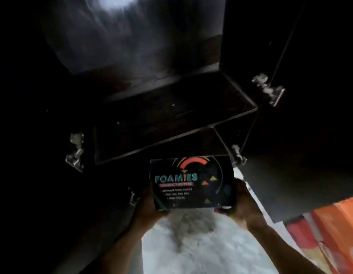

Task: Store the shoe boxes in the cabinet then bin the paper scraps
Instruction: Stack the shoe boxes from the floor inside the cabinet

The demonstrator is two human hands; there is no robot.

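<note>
Head view, dim light, some blur.

A black shoe box (192,183) is held flat, lid up, near centre and low in the scene. "FOAMIES" is printed on the lid in teal, with a red arc and small coloured triangles. The smaller print is too blurred to be read.

The box is gripped at both short ends. The left hand (148,204) is wrapped round the left end and the right hand (243,202) round the right end. The fingers of both are curled under the box and mostly hidden by it. Nothing else is held.

The box is held just in front of an open dark wooden cabinet (240,62), below the front edge of its shelf (171,119) and not resting on it. No objects can be made out on the shelf.

Metal hinges are seen on both sides: one far right (268,89), one left (74,152), and one just right of the box's far corner (238,155). An open door (319,56) stands to the right.

A white fluffy rug (201,244) lies beneath the forearms. An orange and red item (329,230) is seen at the near right; what it is cannot be told.
</note>
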